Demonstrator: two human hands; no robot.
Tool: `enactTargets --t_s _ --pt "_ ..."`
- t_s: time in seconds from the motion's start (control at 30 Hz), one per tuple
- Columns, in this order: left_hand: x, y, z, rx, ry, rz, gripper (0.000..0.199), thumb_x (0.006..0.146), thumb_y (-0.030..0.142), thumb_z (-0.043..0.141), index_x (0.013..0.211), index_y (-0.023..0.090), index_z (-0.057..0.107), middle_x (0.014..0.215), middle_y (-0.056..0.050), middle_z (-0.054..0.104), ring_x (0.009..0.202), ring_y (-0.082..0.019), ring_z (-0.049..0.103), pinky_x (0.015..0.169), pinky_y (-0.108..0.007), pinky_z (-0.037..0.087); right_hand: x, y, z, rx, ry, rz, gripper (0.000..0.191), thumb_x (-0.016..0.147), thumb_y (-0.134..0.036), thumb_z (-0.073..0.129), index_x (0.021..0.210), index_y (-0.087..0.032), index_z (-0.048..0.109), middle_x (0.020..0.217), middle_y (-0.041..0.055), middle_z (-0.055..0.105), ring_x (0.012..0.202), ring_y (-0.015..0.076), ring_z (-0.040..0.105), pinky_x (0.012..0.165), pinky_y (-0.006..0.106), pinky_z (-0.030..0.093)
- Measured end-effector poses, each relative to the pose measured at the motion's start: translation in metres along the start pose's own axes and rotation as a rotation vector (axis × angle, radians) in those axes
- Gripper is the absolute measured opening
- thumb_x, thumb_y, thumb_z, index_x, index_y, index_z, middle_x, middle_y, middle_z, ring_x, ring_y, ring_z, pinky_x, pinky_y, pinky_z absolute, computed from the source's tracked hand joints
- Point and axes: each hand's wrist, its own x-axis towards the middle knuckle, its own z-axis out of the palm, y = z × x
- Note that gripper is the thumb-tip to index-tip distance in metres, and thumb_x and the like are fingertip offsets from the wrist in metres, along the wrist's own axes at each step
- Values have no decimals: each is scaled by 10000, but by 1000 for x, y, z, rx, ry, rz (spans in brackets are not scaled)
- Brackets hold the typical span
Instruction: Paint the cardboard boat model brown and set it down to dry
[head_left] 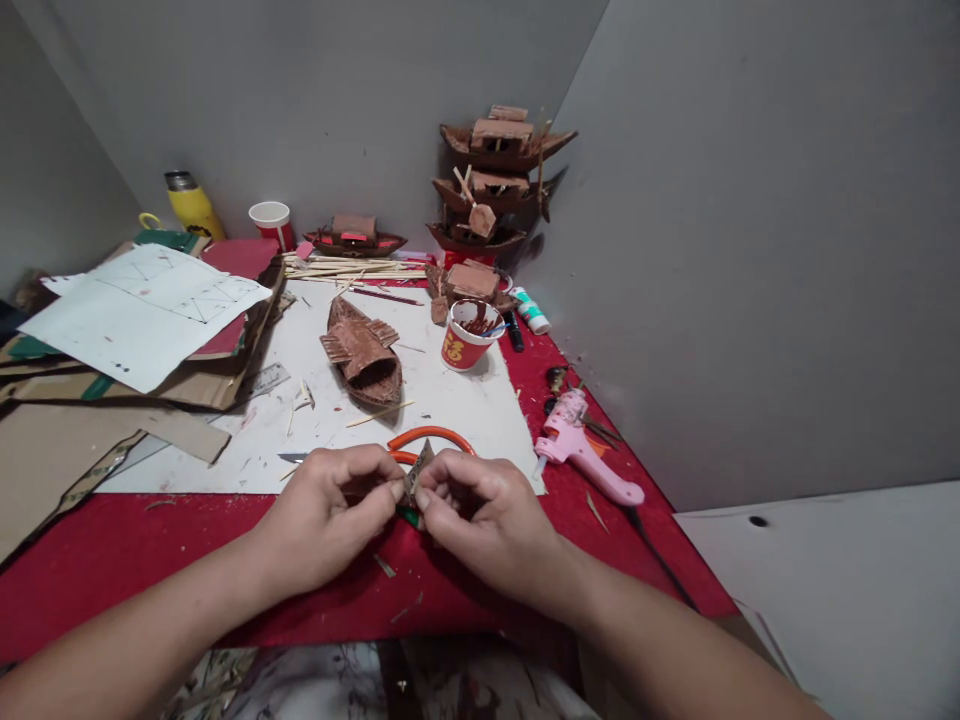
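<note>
Between my two hands is a small piece of cardboard point(420, 466), greyish brown with dark marks and a pointed upper end. My left hand point(341, 510) pinches its left side between thumb and fingers. From the other side, my right hand point(480, 505) grips it with thumb and forefinger. Just behind the hands lie scissors with orange handles point(431, 433); a blade sticks out left of my left hand. A bit of green shows under the fingertips. Farther back sits a brown model boat point(364, 355) with a curved roof.
A pink glue gun point(581, 450) lies at right, its cord trailing forward. Behind stands a red paper cup point(471, 335) with brown paint. Stacked model boats point(499, 180) rise at the back. Cardboard sheets and a paper drawing point(142, 310) pile up at left, near thin wooden sticks point(352, 268).
</note>
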Motion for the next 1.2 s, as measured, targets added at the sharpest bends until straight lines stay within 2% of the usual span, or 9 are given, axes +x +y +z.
enactTargets --t_s 0.1,0.23,0.3,0.63,0.73,0.97,1.07,1.2 --pt "1 -1 0 5 -3 13 186 877 139 525 722 168 624 610 27 625 555 -102 547 543 -202 438 0 0 0 22 -15 32 126 793 -202 547 673 -211 509 546 -55 456 478 80 409 447 189 366" --pt "-5 -9 3 267 87 275 136 889 119 533 798 170 621 676 2 653 600 -115 582 591 -220 446 -1 2 0 -19 -38 33 168 820 -248 592 707 -224 470 561 -64 457 467 78 417 434 188 348" --pt "-7 -11 4 331 86 349 126 895 104 526 835 171 615 713 -13 667 632 -124 601 615 -227 456 -2 3 -1 -73 -41 6 182 843 -246 575 713 -231 448 550 -68 450 458 81 417 429 193 329" --pt "-5 -17 4 435 28 476 177 900 91 453 879 193 597 706 -35 649 638 -164 593 608 -267 461 -7 9 -2 -639 -6 -376 207 946 -144 416 759 -218 469 624 -8 563 541 139 487 548 281 329" --pt "-5 -15 5 358 46 410 170 902 101 475 843 191 607 705 -28 665 625 -145 591 612 -253 462 -7 11 -1 -649 6 -395 214 946 -141 418 752 -216 471 618 -10 569 537 135 487 546 275 325" --pt "2 -3 3 7 -24 -22 162 865 202 538 711 178 586 605 36 577 556 -100 502 528 -204 406 -5 12 -1 -646 16 -465 222 937 -119 414 744 -210 472 614 -13 556 523 128 459 526 266 318" --pt "4 -2 1 -97 -86 -107 190 882 235 508 709 180 564 615 44 522 580 -101 460 541 -207 392 -5 12 0 -659 6 -483 227 941 -120 407 744 -210 474 615 -12 554 522 128 458 526 265 320" --pt "5 -4 -1 -182 -160 -139 229 907 264 480 701 180 532 649 37 485 628 -109 436 594 -224 395 -6 13 1 -673 0 -480 233 945 -125 407 740 -206 482 614 -7 563 523 129 463 528 260 329"
